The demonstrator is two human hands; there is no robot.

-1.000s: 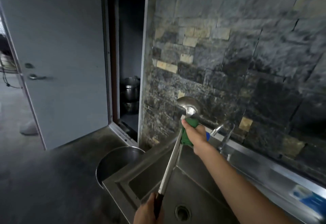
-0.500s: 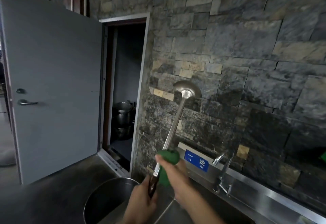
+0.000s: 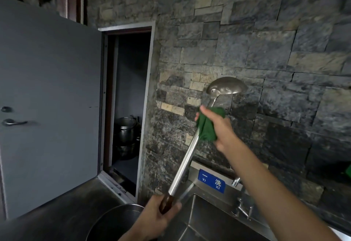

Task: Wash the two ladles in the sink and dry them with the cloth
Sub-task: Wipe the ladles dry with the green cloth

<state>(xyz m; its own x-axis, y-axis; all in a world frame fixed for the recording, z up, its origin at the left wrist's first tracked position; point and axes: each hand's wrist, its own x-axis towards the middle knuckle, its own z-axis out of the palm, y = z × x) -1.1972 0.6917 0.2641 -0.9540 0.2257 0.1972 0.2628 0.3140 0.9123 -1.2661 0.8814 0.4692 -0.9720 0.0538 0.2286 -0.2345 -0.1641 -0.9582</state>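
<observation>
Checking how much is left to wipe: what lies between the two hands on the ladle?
In the head view, only the ladle's bare steel shaft runs between the left hand on the dark handle and the right hand holding the green cloth.

Steel worktop (image 3: 72, 216) with a sink (image 3: 212, 220) set into it

The worktop runs along the stone wall, dark and dull in low light. 1 round metal basin (image 3: 114, 220) sits at its near edge, just left of the sink. A tap (image 3: 241, 200) stands on the rim behind the sink, beside a blue label (image 3: 211, 181) on the upstand.
</observation>
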